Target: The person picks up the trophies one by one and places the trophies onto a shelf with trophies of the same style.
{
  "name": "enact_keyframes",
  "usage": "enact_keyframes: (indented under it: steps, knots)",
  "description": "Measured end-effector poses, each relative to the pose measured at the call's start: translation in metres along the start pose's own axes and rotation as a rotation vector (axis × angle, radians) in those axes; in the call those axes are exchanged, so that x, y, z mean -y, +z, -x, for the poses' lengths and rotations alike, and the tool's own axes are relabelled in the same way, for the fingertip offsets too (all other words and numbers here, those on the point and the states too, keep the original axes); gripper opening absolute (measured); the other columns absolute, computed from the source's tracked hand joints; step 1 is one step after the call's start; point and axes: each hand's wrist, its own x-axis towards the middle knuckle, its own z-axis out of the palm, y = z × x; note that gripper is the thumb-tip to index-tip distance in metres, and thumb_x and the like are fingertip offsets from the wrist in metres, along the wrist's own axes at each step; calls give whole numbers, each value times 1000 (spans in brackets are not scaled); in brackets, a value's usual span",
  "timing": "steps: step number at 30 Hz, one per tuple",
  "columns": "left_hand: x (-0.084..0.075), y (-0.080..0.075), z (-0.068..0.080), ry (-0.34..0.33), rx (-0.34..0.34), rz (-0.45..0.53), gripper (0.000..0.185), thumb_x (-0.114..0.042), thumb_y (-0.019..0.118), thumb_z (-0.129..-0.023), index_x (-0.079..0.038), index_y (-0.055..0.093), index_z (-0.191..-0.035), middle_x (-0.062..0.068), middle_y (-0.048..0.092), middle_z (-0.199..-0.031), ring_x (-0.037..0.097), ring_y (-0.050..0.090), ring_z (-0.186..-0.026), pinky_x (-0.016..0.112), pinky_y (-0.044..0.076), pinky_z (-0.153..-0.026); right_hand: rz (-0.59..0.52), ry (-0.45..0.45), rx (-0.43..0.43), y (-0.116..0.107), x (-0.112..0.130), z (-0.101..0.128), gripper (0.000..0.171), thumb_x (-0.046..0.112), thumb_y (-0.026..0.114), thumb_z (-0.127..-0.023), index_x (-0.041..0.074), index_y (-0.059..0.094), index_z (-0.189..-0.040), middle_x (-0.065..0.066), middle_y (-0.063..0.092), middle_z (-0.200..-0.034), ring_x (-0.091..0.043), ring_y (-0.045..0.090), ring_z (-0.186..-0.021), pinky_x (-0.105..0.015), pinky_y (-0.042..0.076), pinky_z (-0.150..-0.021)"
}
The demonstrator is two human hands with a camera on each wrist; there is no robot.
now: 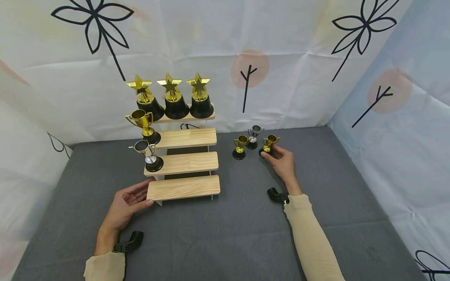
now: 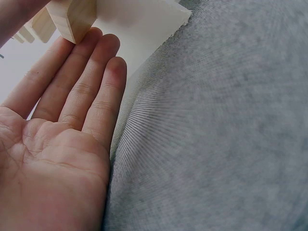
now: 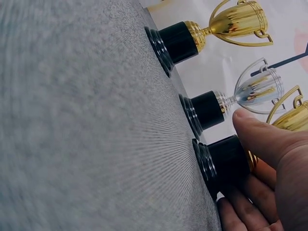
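Right hand (image 1: 283, 164) at frame centre-right grips gold cup trophy (image 1: 270, 143); left hand (image 1: 124, 205), fingers straight, touches wooden riser (image 1: 183, 187) at lower left.

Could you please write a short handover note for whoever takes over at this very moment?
Left hand: open, straight fingers resting against the left end of the bottom step of the four-step wooden display stand.
Right hand: grips the black base of a small gold cup trophy standing on the grey felt table.
Done: three gold star trophies on the top step, a larger gold cup on the second, a silver cup on the third.
Left: another small gold cup and a small silver cup on the table; the bottom step is bare.
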Motion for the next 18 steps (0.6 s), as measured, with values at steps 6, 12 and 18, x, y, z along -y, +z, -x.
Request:
enact_keyframes:
  steps: [6, 12, 18]
  knots:
    - [-1, 0, 0, -11, -3, -16, 68, 22, 71, -81, 22, 40, -141, -7, 61, -135, 6, 61, -121, 21, 51, -100, 26, -15, -17, 1, -1, -1, 49, 10, 80, -89, -5, 63, -132, -24, 63, -131, -35, 60, -126, -45, 48, -108]
    - [-2, 1, -1, -19, -9, -19, 68, 21, 72, -81, 22, 40, -141, -9, 61, -134, 5, 61, -121, 21, 51, -100, 39, -14, -56, 3, -3, -2, 44, 6, 79, -89, -6, 66, -128, -25, 65, -126, -36, 62, -122, -47, 49, -107]
    - [-2, 1, 0, -14, -6, -9, 68, 21, 72, -81, 22, 40, -141, -8, 62, -134, 6, 61, -121, 21, 51, -100, 24, -37, -89, 3, -5, 0, 41, 4, 81, -86, -9, 68, -123, -28, 66, -121, -41, 63, -117, -53, 51, -103]
